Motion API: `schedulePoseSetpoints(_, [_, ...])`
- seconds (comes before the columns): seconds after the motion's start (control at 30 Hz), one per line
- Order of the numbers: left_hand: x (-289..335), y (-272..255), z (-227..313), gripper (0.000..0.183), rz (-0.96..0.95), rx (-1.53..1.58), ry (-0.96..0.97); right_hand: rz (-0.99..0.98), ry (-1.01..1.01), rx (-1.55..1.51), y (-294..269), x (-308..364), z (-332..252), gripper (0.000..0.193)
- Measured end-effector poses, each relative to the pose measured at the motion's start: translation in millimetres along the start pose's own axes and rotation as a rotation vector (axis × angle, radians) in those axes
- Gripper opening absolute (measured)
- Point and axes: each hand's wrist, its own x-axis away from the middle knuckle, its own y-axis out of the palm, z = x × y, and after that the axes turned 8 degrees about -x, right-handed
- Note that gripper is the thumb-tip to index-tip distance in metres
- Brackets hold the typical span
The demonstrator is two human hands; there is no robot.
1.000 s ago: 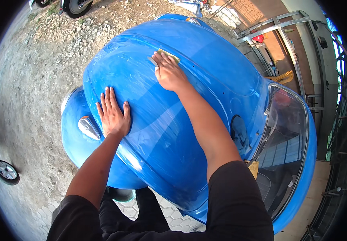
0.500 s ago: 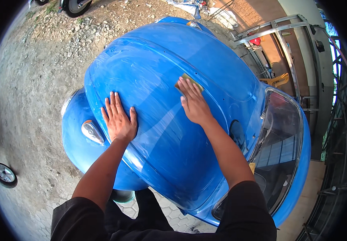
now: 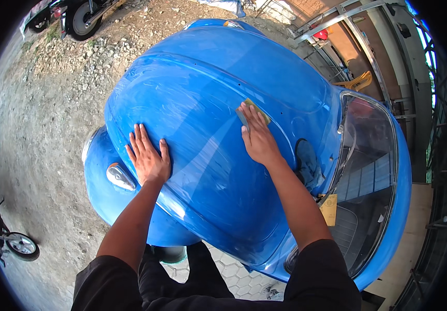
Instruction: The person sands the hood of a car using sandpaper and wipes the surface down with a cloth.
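Beneath both hands is the rounded hood (image 3: 203,114) of a blue car, its paint streaked with pale swirls and scratches. My left hand (image 3: 150,158) lies flat on the hood's left part, fingers spread, holding nothing. Farther right, beside the raised ridge, my right hand (image 3: 258,137) presses a yellow-backed piece of sandpaper (image 3: 262,111) against the paint. Its fingers cover much of the piece, leaving the far and right edges showing. A crumpled blue cloth-like item (image 3: 310,163) with a dark edge rests near the windshield. Another yellow sheet (image 3: 328,210) lies by the glass, next to my right forearm.
The windshield (image 3: 363,181) curves along the right. A chrome-based lamp (image 3: 120,176) stands on the left fender. Motorcycles (image 3: 83,20) are at the upper left and left edge. Metal framing (image 3: 366,44) and a yellow plastic chair (image 3: 357,81) are at the upper right, gravelly ground (image 3: 42,129) at left.
My right hand and the sandpaper have shifted slightly to the right along the ridge. My left hand remains flat on the hood. The whole view has shifted a little.
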Motion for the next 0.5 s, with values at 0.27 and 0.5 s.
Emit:
schedulePoseSetpoints(0.27, [-3, 12, 14, 0.088, 0.023, 0.054, 0.012, 0.067, -0.110, 0.146, 66, -53, -74, 0.071])
schedulePoseSetpoints(0.5, [-3, 2, 6, 0.090, 0.180, 0.278, 0.188, 0.139, -0.103, -0.041, 43, 106, -101, 0.067])
